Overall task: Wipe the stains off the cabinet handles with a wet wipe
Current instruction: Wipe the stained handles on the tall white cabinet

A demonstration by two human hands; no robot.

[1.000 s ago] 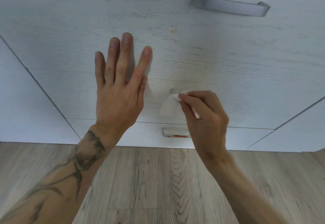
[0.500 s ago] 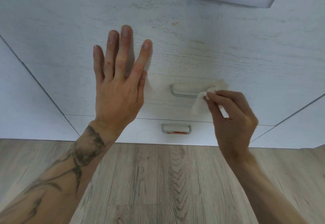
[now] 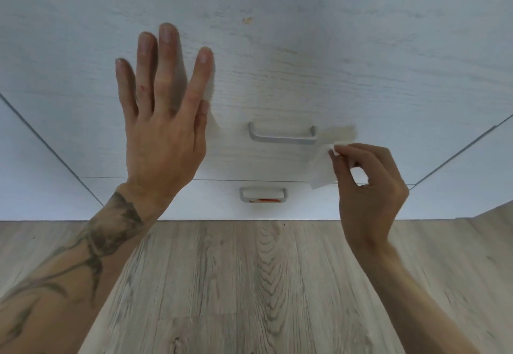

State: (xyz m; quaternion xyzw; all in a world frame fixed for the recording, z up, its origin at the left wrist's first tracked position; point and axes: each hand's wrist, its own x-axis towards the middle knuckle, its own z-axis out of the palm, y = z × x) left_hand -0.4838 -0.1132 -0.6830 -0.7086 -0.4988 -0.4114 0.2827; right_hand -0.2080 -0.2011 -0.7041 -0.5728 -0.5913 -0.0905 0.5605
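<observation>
Item: wet wipe (image 3: 322,171), cabinet handle (image 3: 281,138).
I see right hand (image 3: 366,187) pinching it just beside the handle's right end; left hand (image 3: 163,131) spread flat, fingers straight.

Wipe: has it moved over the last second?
Yes. The wipe went right along the middle handle, from its left end to just past its right end.

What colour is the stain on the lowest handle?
The stain is orange-red; head view.
</observation>
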